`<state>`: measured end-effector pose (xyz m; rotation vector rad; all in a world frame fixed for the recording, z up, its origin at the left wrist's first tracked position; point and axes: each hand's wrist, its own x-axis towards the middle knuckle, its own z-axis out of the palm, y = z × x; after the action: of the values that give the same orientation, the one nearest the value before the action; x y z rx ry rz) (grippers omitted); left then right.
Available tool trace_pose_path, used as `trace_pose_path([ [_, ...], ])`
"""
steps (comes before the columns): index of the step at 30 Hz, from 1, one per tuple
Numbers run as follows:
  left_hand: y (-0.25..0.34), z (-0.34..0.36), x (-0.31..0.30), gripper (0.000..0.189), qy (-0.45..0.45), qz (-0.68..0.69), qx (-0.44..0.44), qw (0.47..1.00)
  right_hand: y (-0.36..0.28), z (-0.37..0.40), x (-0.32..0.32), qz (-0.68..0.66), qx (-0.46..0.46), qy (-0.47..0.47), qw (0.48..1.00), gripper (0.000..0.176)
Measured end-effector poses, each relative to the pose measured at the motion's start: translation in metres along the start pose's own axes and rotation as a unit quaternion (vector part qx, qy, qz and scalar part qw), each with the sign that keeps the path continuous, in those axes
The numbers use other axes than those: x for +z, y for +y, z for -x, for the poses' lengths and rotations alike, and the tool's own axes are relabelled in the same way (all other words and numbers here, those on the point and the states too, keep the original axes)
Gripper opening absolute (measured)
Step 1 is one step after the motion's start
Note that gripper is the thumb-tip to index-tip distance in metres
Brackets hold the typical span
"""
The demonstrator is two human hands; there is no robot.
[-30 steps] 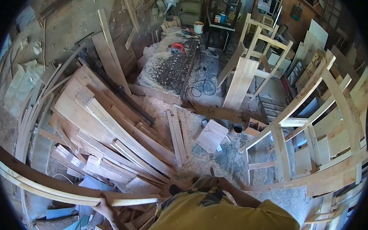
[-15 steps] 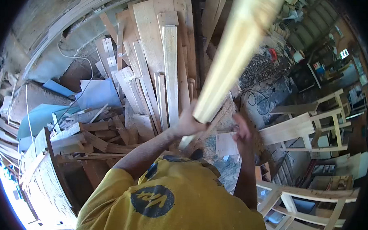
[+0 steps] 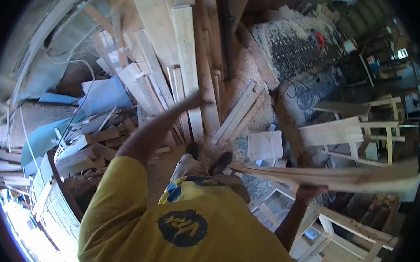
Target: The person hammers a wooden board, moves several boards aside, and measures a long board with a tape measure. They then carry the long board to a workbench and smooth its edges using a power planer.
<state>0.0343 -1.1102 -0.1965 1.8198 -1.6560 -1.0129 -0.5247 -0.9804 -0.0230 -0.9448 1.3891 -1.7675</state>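
A long wooden board (image 3: pixel 358 178) lies across my right hand (image 3: pixel 310 192), which grips it from below near its middle; it stretches from near my feet out to the right edge. My left hand (image 3: pixel 199 98) is apart from that board, over the tall planks (image 3: pixel 187 50) that lean together at the upper left. Motion smears its fingers, and whether it touches a plank is unclear.
Scrap wood (image 3: pixel 107 135) is heaped at the left near blue sheets (image 3: pixel 109 97). Wooden frames (image 3: pixel 356 226) stand at the lower right. A square panel (image 3: pixel 264 145) and narrow boards (image 3: pixel 236 113) lie ahead of my feet.
The long board has swung from upright before me to flat on the right. My left hand has let go of it and moved left and up; my right hand has moved down and now holds it.
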Motion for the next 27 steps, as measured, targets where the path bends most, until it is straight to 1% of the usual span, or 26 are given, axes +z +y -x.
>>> trace_pose_path([
  [1, -0.035, -0.019, -0.037, 0.085, 0.056, -0.041, -0.06, 0.996, -0.008, 0.008, -0.006, -0.009, 0.009, 0.069, 0.998, 0.079],
  [3, -0.095, -0.05, -0.113, 0.088, 0.152, -0.087, -0.145, 0.974, -0.059, 0.037, -0.006, -0.051, 0.041, 0.174, 0.983, 0.08],
  [5, -0.144, -0.095, -0.166, 0.091, 0.204, -0.091, -0.198, 0.954, -0.077, 0.062, -0.043, 0.0, 0.036, 0.202, 0.979, 0.081],
  [6, -0.164, -0.12, -0.186, 0.093, 0.217, -0.081, -0.221, 0.947, -0.087, 0.078, -0.06, 0.024, 0.034, 0.215, 0.976, 0.082],
  [7, -0.18, -0.147, -0.202, 0.094, 0.212, -0.056, -0.237, 0.947, -0.107, 0.087, -0.027, 0.029, 0.018, 0.333, 0.942, 0.083],
  [9, -0.216, -0.197, -0.22, 0.097, 0.171, 0.021, -0.269, 0.948, -0.121, 0.115, -0.062, 0.066, 0.014, 0.358, 0.931, 0.083],
  [10, -0.233, -0.217, -0.225, 0.099, 0.14, 0.067, -0.27, 0.95, -0.127, 0.129, -0.072, 0.082, 0.014, 0.366, 0.927, 0.083],
  [12, -0.175, -0.211, -0.214, 0.103, 0.138, 0.13, -0.223, 0.956, -0.142, 0.148, -0.058, 0.105, 0.018, 0.402, 0.91, 0.083],
  [14, -0.122, -0.19, -0.215, 0.093, 0.002, 0.208, -0.177, 0.962, -0.156, 0.165, -0.059, 0.144, 0.026, 0.429, 0.891, 0.082],
  [15, -0.132, -0.19, -0.211, 0.09, 0.015, 0.227, -0.176, 0.958, -0.161, 0.179, -0.074, 0.142, 0.03, 0.393, 0.908, 0.081],
  [16, -0.141, -0.191, -0.208, 0.088, 0.028, 0.244, -0.174, 0.954, -0.163, 0.185, -0.076, 0.143, 0.037, 0.421, 0.895, 0.08],
  [18, -0.15, -0.187, -0.208, 0.087, 0.018, 0.246, -0.137, 0.959, -0.163, 0.197, -0.073, 0.138, 0.054, 0.477, 0.866, 0.078],
  [19, -0.15, -0.183, -0.208, 0.086, 0.014, 0.247, -0.116, 0.962, -0.161, 0.208, -0.092, 0.118, 0.066, 0.491, 0.861, 0.075],
  [20, -0.145, -0.171, -0.209, 0.087, 0.006, 0.243, -0.082, 0.966, -0.154, 0.216, -0.095, 0.139, 0.056, 0.513, 0.845, 0.073],
  [22, -0.14, -0.152, -0.206, 0.074, 0.004, 0.238, -0.065, 0.969, -0.144, 0.238, -0.109, 0.151, 0.073, 0.474, 0.865, 0.076],
  [23, -0.124, -0.135, -0.203, 0.069, 0.016, 0.217, -0.072, 0.973, -0.138, 0.251, -0.115, 0.156, 0.098, 0.458, 0.87, 0.077],
  [24, -0.125, -0.118, -0.202, 0.063, -0.004, 0.197, -0.009, 0.98, -0.133, 0.252, -0.107, 0.168, 0.095, 0.485, 0.853, 0.075],
  [25, -0.131, -0.101, -0.196, 0.058, -0.004, 0.174, 0.017, 0.985, -0.128, 0.253, -0.098, 0.18, 0.093, 0.51, 0.836, 0.074],
  [27, -0.149, -0.06, -0.162, 0.053, 0.029, 0.146, 0.057, 0.987, -0.114, 0.267, -0.102, 0.162, 0.114, 0.513, 0.835, 0.071],
])
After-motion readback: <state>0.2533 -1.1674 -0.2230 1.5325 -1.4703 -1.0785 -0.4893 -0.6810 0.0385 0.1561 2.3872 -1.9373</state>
